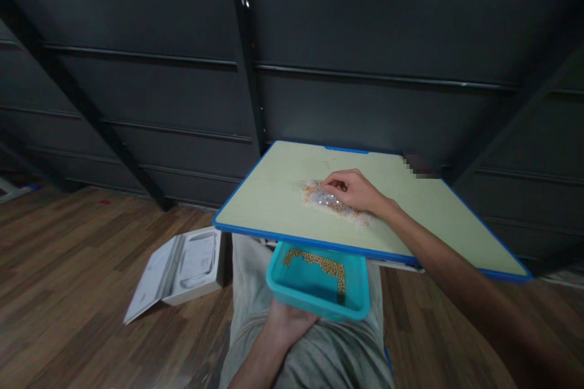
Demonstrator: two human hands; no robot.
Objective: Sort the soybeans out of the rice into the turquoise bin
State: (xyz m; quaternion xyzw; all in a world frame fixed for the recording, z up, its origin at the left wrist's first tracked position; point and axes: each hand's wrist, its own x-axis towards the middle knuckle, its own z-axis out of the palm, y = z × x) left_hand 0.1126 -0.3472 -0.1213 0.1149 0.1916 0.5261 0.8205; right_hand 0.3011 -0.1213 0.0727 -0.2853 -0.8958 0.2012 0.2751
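On the pale green tabletop [269,194] lies a whitish, see-through strip [337,203] with small gold beads and shiny clear parts. My right hand [351,188] rests over its upper edge, thumb and fingers curled together in a pinch; what is between the fingertips is too small to make out. Below the table's front edge, my left hand [292,319] supports a teal plastic tray [301,301] from underneath, with its fingers mostly hidden. Round gold beads [314,260] line the far and right sides inside the tray.
A few tiny orange bits [328,164] lie near the table's far side. An opened white box [201,261] sits on the wooden floor [82,292] at left. The dark panelled wall [356,18] rises right behind the table. My legs [255,267] are under the tray.
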